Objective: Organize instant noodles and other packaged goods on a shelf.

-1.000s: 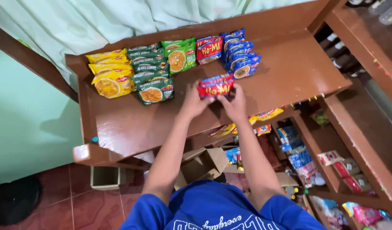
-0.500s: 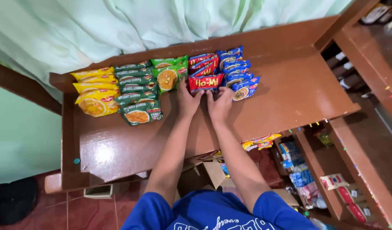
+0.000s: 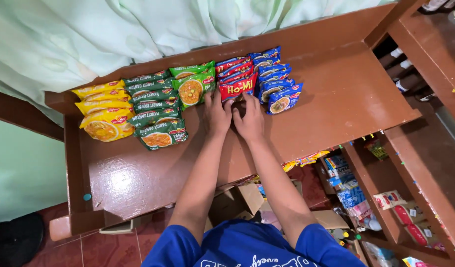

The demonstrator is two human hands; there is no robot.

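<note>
At the far left of the frame a green wall (image 3: 20, 173) ran down to a dark round thing on the red floor tiles (image 3: 64, 249). The brown wooden surface (image 3: 138, 173) filled the middle, with a pale green curtain (image 3: 138, 34) hanging behind it along the top.

On the surface the noodle packets lay in rows that overlapped. The yellow packets (image 3: 103, 118) sat at the left end, then the dark green packets (image 3: 156, 111), then the light green packets (image 3: 194, 86) higher up.

My left hand (image 3: 216, 114) and my right hand (image 3: 249, 120) lay side by side in the centre of the frame, fingers reaching up to the front red packet (image 3: 237, 89). Both touched its lower edge. The fingers were loosely bent and close together, and I could not tell whether either grip was pinching the packet or only pressing on it. More red packets were stacked behind it, and the blue packets (image 3: 276, 79) lay just beside it on the right.

Below the surface, at lower centre, an open cardboard box (image 3: 237, 202) showed between my arms. At the lower right, wooden shelves (image 3: 386, 163) held small bagged goods, and bottles stood in the upper right corner.
</note>
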